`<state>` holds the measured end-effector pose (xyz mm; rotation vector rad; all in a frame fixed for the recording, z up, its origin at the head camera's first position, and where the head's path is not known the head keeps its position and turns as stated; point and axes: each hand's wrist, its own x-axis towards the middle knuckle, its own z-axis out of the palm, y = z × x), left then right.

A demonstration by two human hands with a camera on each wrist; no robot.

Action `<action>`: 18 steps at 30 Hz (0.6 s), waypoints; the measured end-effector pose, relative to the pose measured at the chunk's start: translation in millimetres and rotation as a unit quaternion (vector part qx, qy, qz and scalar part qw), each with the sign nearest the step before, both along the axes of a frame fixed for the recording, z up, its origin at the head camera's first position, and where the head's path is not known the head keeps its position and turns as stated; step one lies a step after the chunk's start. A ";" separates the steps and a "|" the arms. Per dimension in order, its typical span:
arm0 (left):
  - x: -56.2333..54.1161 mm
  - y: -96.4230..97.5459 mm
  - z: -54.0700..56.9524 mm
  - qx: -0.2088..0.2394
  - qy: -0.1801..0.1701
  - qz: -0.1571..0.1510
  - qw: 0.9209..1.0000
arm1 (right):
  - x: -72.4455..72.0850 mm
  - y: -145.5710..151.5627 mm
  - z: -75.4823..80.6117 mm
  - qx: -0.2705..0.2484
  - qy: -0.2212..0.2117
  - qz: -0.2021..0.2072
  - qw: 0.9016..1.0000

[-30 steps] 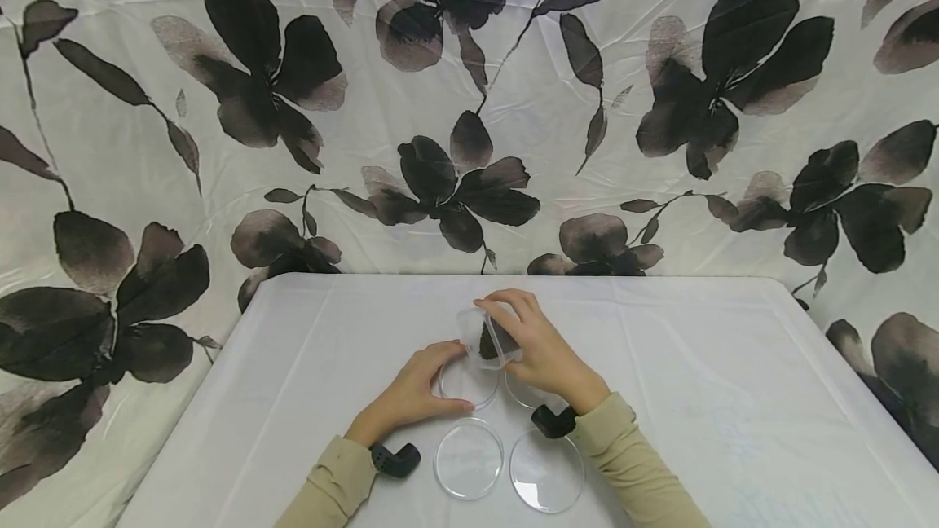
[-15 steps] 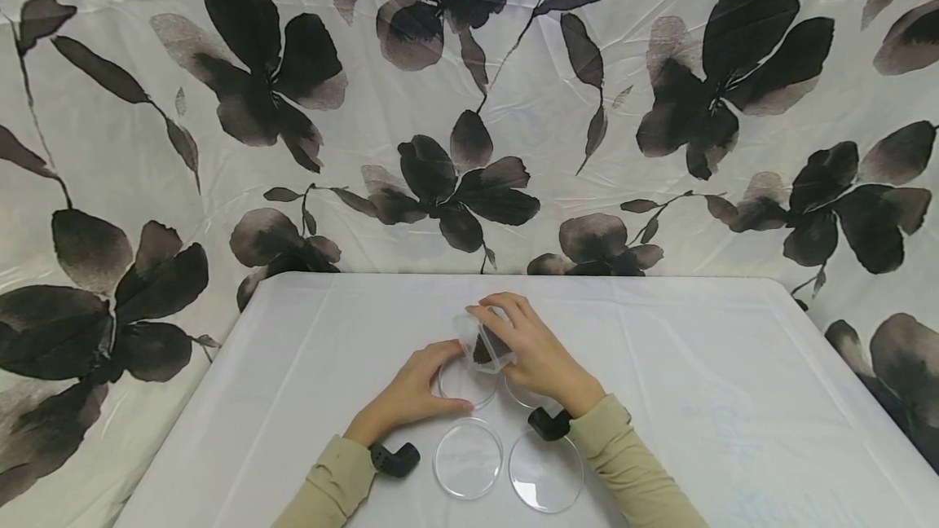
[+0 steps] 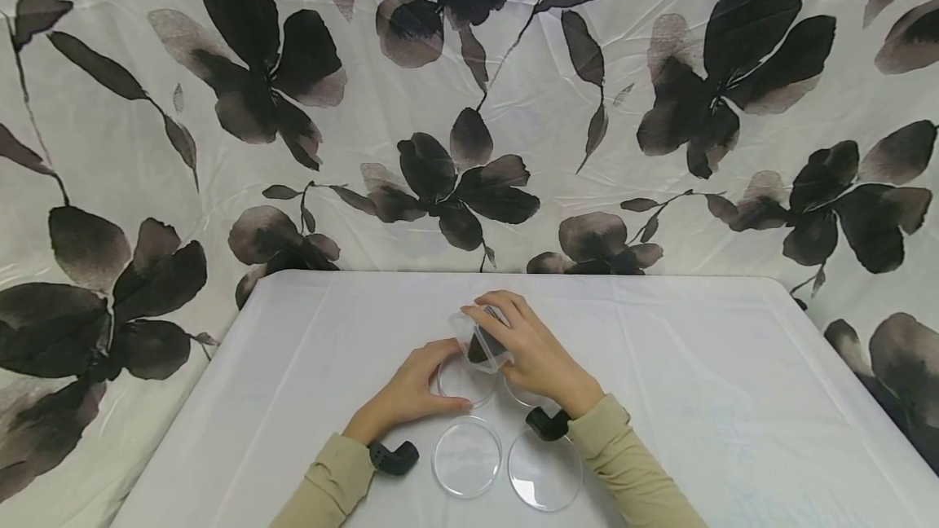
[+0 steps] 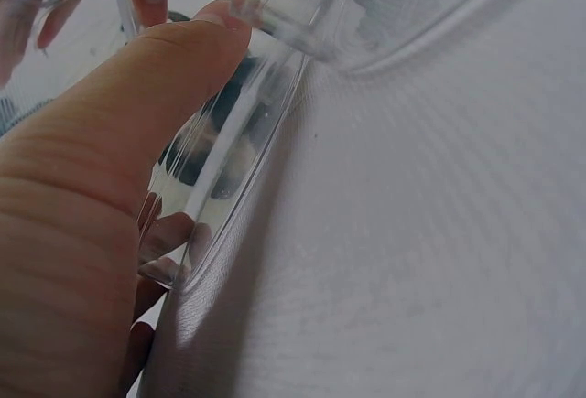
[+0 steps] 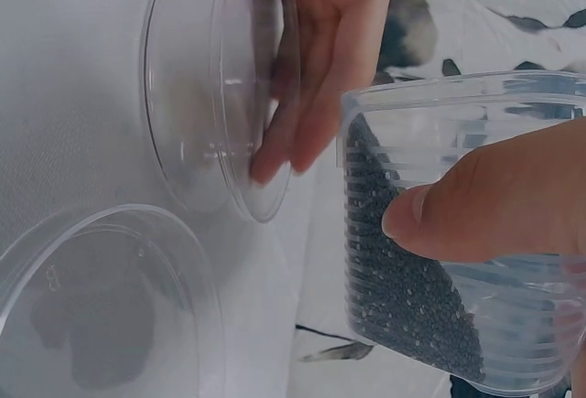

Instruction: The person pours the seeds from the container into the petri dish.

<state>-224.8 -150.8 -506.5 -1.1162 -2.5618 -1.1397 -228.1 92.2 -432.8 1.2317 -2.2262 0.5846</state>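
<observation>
My left hand (image 3: 411, 388) grips a clear petri dish (image 3: 467, 381) by its edge, thumb on the near side and fingers round the far side. In the right wrist view that petri dish shows two nested rims. My right hand (image 3: 539, 353) holds a clear ribbed plastic tub (image 5: 513, 311) tipped on its side, its mouth towards the dish. Dark grey granules (image 5: 394, 261) lie banked against the tub's lower wall, and the thumb presses on the outside of the wall. Another clear petri dish (image 3: 522, 394) is partly hidden below the right hand.
Two more clear round dishes (image 3: 466, 459) lie nearer the person on the white-covered table (image 3: 719, 365). A black camera (image 3: 394, 458) sits on the left wrist, another (image 3: 548, 424) on the right. A floral cloth (image 3: 455, 104) hangs behind the table.
The right hand has moved slightly left and tipped the tub further over the held dish. The left hand keeps its grip in about the same place.
</observation>
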 end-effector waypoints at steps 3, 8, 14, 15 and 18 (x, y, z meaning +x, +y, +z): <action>-0.1 -0.1 -0.5 0.001 -0.001 0.000 1.000 | 0.2 -0.8 -0.4 0.003 0.001 0.002 1.000; 0.2 -0.1 -1.1 -0.002 0.009 0.002 1.000 | 1.1 -2.0 -0.2 0.007 0.000 0.005 1.000; 0.5 -0.5 -0.8 -0.001 -0.007 0.006 1.000 | 1.9 -2.0 0.6 0.008 0.001 0.004 1.000; 0.7 -0.7 -0.9 -0.002 -0.011 0.009 1.000 | 1.9 -1.8 0.7 0.007 0.000 0.004 1.000; 1.1 -0.9 -0.9 -0.005 -0.018 0.014 1.000 | 1.3 -1.3 0.1 0.003 -0.003 0.004 1.000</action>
